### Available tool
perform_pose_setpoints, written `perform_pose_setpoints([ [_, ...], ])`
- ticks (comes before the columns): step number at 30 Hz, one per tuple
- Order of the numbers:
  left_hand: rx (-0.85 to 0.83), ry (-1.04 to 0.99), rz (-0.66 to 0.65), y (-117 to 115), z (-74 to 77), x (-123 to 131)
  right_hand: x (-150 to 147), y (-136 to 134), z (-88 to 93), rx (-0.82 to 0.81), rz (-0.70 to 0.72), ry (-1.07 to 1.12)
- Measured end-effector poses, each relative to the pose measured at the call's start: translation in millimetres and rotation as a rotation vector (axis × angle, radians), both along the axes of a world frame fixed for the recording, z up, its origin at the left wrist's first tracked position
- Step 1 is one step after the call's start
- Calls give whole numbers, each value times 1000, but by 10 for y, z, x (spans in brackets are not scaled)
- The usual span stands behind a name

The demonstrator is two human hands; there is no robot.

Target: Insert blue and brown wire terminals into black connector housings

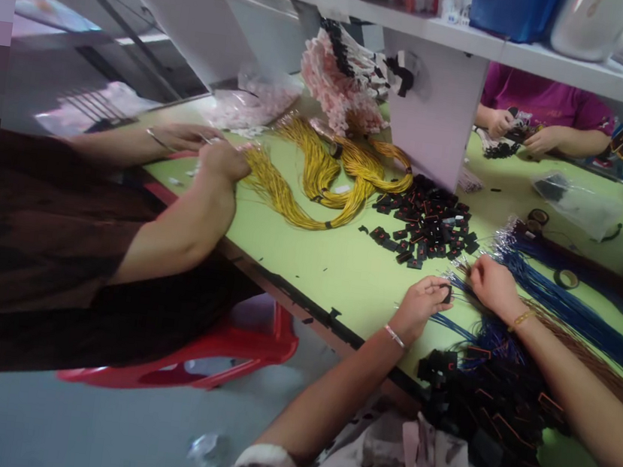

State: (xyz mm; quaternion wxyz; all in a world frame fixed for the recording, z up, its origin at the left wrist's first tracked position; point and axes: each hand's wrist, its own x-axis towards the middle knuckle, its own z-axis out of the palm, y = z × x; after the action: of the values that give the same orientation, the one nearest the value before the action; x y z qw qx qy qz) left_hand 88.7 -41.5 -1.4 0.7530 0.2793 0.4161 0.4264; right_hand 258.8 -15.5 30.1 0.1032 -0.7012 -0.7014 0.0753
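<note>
My left hand [421, 305] is closed on a small black connector [445, 294] near the front edge of the green table [308, 263]. To its right, my right hand [494, 283] has its fingers pressed together at the tips of some thin wires [463, 267]; whether it grips one is too small to tell. Just beyond both hands lies a pile of black connectors [432, 222]. Blue wires [553, 297] and brown wires [586, 351] stretch away to the right. A heap of black connectors with wires [488, 414] sits close to my body.
At the left, another person's hands [221, 158] touch yellow wire bundles [294, 193]. Across the table sits a person in purple [548, 103]. A shelf [516, 50] and its upright panel [435, 105] stand behind the pile. A red stool [241, 346] is below the table edge.
</note>
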Motion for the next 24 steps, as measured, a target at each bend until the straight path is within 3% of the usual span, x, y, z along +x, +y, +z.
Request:
perform_pose_setpoints([
  [4,-7,-65,5,21,-13,20,-42,-43,61,69,131,250],
  [10,-24,-149,5,40,-43,39,-52,-209,102,11,238,511],
  [16,-30,-211,-19,27,-57,48,-49,-348,62,-27,216,540],
  [24,-28,-224,-32,20,-70,33,-84,-339,66,-28,152,508],
])
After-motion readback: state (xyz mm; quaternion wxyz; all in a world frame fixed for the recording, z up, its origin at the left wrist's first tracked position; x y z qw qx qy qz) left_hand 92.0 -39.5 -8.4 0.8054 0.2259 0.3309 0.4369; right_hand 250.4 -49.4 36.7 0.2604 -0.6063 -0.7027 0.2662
